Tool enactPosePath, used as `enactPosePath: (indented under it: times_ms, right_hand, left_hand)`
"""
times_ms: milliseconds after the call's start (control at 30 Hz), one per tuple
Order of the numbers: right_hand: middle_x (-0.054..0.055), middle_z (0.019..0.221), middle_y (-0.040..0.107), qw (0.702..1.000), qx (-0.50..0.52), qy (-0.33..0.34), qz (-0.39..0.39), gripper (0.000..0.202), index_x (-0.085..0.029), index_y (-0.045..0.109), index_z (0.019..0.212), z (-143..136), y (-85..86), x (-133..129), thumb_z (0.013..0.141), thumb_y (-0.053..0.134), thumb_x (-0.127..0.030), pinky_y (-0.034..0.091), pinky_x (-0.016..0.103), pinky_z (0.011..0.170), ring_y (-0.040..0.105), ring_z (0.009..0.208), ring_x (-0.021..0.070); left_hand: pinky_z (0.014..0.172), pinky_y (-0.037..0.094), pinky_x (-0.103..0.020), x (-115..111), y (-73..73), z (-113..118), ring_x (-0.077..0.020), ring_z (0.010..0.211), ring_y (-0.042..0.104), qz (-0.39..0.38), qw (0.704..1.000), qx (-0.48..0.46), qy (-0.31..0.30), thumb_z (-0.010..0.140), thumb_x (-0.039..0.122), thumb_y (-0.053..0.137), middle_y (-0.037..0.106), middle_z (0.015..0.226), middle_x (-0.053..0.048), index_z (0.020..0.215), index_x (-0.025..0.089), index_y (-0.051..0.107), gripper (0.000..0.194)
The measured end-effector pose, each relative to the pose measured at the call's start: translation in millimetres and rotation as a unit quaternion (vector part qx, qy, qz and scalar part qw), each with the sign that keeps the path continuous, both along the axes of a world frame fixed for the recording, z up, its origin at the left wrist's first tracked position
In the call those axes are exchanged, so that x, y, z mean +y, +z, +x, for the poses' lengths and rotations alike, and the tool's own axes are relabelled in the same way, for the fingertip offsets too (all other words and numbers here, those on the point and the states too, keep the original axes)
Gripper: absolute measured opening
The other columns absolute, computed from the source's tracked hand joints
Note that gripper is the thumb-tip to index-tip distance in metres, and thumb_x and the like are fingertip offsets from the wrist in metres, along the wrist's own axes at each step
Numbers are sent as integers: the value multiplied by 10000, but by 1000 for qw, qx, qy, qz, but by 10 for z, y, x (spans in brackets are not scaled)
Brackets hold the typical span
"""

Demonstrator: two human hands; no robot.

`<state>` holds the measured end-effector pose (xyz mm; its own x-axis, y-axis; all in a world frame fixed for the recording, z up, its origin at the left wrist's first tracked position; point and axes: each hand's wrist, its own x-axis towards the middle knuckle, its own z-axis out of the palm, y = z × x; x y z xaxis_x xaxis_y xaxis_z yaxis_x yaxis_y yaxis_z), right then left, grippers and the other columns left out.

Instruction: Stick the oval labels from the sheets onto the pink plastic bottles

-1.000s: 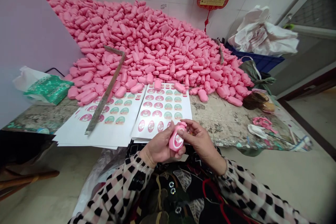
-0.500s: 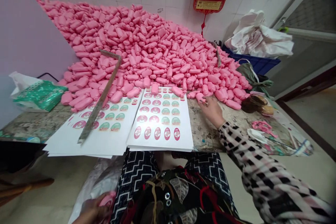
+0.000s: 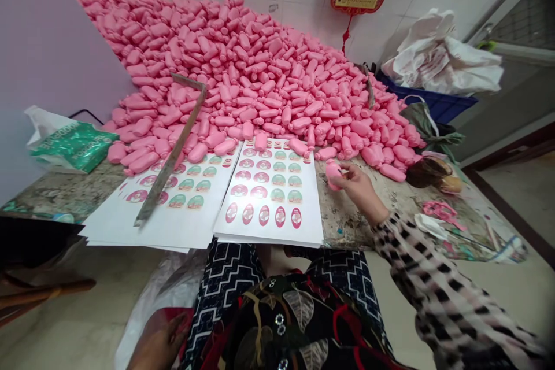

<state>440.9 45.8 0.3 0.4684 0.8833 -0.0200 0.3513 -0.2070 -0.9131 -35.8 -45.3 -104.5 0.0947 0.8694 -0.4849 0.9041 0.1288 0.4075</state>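
My right hand [image 3: 358, 188] pinches a small pink plastic bottle [image 3: 333, 174] between thumb and fingers, just above the worktop to the right of the sticker sheets. Low beside my left thigh, my left hand [image 3: 158, 342] has its fingers loosely apart, and no bottle shows in it. A stack of sticker sheets [image 3: 269, 232] with pink and green labels lies in front of me. Another stack of sheets [image 3: 173, 228] lies to its left. Behind both, a large heap of pink bottles [image 3: 243, 69] reaches up to the wall, some resting on the sheets' far edges.
A rusty L-shaped metal bar [image 3: 173, 156] lies across the left sheets and bottles. A green plastic bag [image 3: 71, 147] sits at the left. Pink scraps [image 3: 444, 213] lie at the right, and a blue crate [image 3: 437, 101] with white bags stands behind. A translucent bag [image 3: 160, 283] hangs below the table.
My right hand has drawn a pink bottle from the heap's front edge toward me. The pink object in my left hand no longer shows. The view has shifted slightly.
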Motion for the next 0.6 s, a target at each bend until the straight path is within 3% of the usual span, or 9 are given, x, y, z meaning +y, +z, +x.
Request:
enactPosePath:
  times_ms: [67, 133, 200, 267, 333, 400, 467, 533, 600]
  right_hand:
    - [35, 899, 621, 984, 157, 73, 33, 469, -186, 540, 1076, -321, 82, -218, 666, 701, -345, 475, 265, 630, 577, 693, 139]
    - [9, 867, 609, 961, 249, 122, 17, 442, -213, 542, 1069, -713, 148, -433, 680, 714, -335, 474, 250, 632, 569, 689, 121]
    - [-10, 843, 586, 949, 286, 135, 18, 423, -234, 536, 1075, -1103, 184, -626, 699, 708, -326, 471, 244, 640, 557, 692, 112]
    - [-11, 865, 576, 944, 290, 153, 26, 382, -246, 533, 1065, -1406, 191, -777, 723, 687, -321, 465, 237, 630, 550, 705, 111]
    - [-5, 891, 574, 943, 265, 198, 31, 346, -255, 525, 1084, -1542, 179, -871, 766, 646, -322, 467, 240, 646, 556, 756, 122]
    - [10, 942, 568, 951, 194, 240, 37, 364, -263, 523, 1129, -1479, 164, -898, 789, 625, -337, 466, 250, 689, 553, 849, 142]
    - [25, 977, 554, 965, 74, 250, 32, 343, -267, 553, 1142, -1259, 151, -861, 818, 591, -374, 451, 265, 734, 537, 912, 158]
    - [29, 929, 548, 973, -74, 220, 7, 261, -261, 625, 1058, -985, 134, -776, 876, 499, -399, 425, 276, 736, 538, 877, 158]
    - [20, 861, 557, 961, -214, 174, -25, 253, -253, 666, 945, -770, 101, -675, 903, 451, -379, 393, 275, 696, 547, 810, 153]
  left_hand:
    - [631, 489, -340, 98, 432, 215, -269, 696, 641, -95, 990, -103, -15, 724, 505, 462, 703, 815, -80, 851, 193, 713, 420]
    - [596, 478, -324, 196, 860, 592, -220, 631, 606, -148, 968, -204, -1, 780, 556, 448, 685, 803, -62, 1001, 203, 675, 474]
    - [733, 481, -318, 274, 1140, 1057, -196, 798, 607, -168, 915, -367, 11, 775, 505, 549, 656, 1006, -55, 1181, 253, 576, 478]
    - [789, 474, -315, 324, 1225, 1501, -182, 902, 584, -183, 818, -544, 45, 782, 472, 579, 612, 1084, -62, 1204, 269, 534, 470]
    - [746, 476, -280, 356, 1185, 1830, -142, 805, 583, -205, 733, -641, 100, 806, 459, 561, 628, 933, -47, 1051, 234, 596, 335]
    - [730, 471, -257, 397, 1133, 2003, -119, 755, 577, -224, 699, -666, 134, 814, 428, 563, 623, 857, -32, 931, 200, 610, 261]
    - [773, 466, -274, 472, 1136, 2042, -130, 794, 584, -196, 730, -643, 126, 783, 370, 614, 629, 906, -36, 946, 186, 605, 246]
    - [816, 456, -312, 578, 1186, 2011, -160, 837, 586, -91, 821, -559, 73, 733, 329, 660, 633, 940, -42, 953, 176, 606, 273]
    - [810, 452, -344, 682, 1238, 1976, -183, 824, 579, 43, 910, -411, -34, 739, 351, 637, 634, 872, -34, 857, 174, 616, 213]
